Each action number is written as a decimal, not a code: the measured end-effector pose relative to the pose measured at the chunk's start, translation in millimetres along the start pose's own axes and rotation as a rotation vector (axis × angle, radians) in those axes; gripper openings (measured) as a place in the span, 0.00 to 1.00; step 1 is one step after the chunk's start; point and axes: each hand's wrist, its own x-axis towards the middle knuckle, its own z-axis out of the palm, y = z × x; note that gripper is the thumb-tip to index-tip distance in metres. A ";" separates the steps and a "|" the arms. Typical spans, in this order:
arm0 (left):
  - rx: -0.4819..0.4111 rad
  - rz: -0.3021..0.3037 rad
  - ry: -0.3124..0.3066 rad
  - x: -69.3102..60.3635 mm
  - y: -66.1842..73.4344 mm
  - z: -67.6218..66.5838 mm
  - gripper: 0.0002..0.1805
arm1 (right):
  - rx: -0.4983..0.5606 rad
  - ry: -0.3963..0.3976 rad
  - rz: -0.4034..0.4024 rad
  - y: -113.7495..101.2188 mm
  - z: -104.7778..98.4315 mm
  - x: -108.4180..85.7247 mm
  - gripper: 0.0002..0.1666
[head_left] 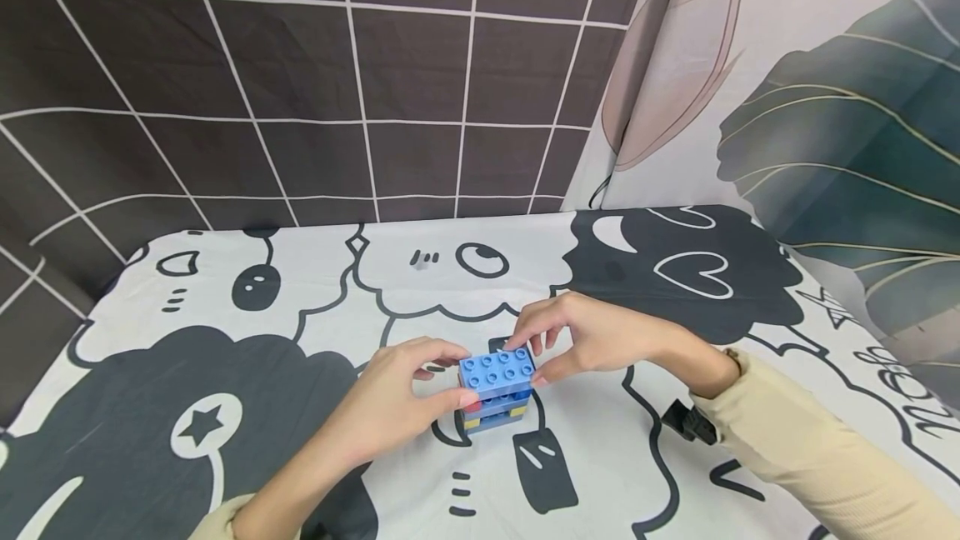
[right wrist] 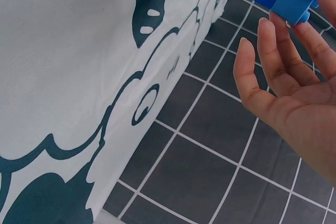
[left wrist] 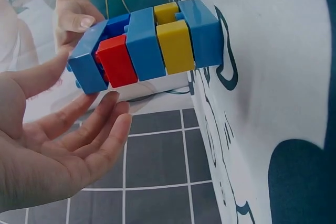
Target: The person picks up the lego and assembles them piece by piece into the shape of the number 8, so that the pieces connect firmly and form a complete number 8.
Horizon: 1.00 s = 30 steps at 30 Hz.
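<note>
A stack of toy building bricks stands on the cloth in the head view, topped by a light-blue studded brick (head_left: 497,372). My left hand (head_left: 390,398) pinches the left end of this top brick between thumb and index finger. At its right end, my right hand (head_left: 592,336) grips with thumb and fingers. Beneath it, the left wrist view shows a red brick (left wrist: 118,60) beside a dark-blue brick (left wrist: 116,24). Lower come a blue brick (left wrist: 146,44), yellow bricks (left wrist: 176,48) and a blue bottom brick (left wrist: 202,32).
A black-and-white cartoon-print cloth (head_left: 315,440) covers the surface. Behind it hangs a dark cloth with a white grid (head_left: 300,65). A leaf-patterned curtain (head_left: 840,132) is at the right. Close to the right sleeve lies a small black object (head_left: 688,423).
</note>
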 end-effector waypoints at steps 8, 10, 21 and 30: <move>-0.029 0.005 0.003 -0.1 0.9 1.1 0.13 | -0.017 0.013 -0.011 -0.8 0.1 -0.1 0.21; -0.040 -0.001 0.004 0.1 1.0 1.3 0.12 | -0.015 0.014 -0.011 -0.8 0.3 -0.2 0.21; -0.076 -0.015 0.021 -1.9 -1.7 3.3 0.13 | -0.020 0.015 -0.022 -1.7 2.3 0.4 0.20; -0.079 -0.008 0.025 -2.1 -1.8 2.5 0.12 | -0.023 0.032 0.015 -2.6 4.9 -0.3 0.20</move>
